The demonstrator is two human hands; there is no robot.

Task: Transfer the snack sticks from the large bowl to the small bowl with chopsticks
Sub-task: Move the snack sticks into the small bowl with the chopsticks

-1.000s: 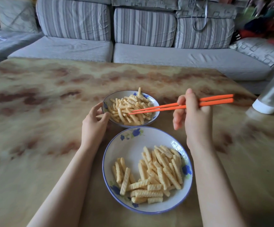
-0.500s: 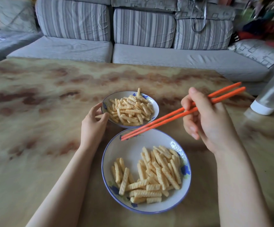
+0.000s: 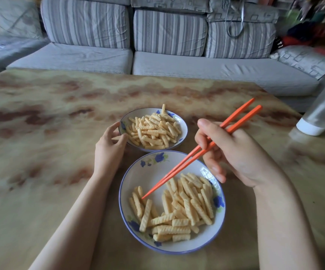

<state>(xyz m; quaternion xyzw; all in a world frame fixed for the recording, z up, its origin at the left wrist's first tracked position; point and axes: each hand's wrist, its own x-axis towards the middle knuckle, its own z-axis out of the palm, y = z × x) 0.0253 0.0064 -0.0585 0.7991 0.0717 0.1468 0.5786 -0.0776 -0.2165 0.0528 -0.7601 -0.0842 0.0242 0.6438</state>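
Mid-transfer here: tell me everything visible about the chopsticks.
The chopsticks are a matched orange pair, plastic-looking, square at the thick ends and tapering. The right hand grips them mid-shaft. They slant down to the left, tips close together inside the large bowl by its left cluster of snack sticks, pinching nothing; whether they touch one is unclear.

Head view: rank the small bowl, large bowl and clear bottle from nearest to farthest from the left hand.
1. small bowl: the left hand holds its left rim.
2. large bowl: just right of the wrist, nearer the camera.
3. clear bottle: far right.
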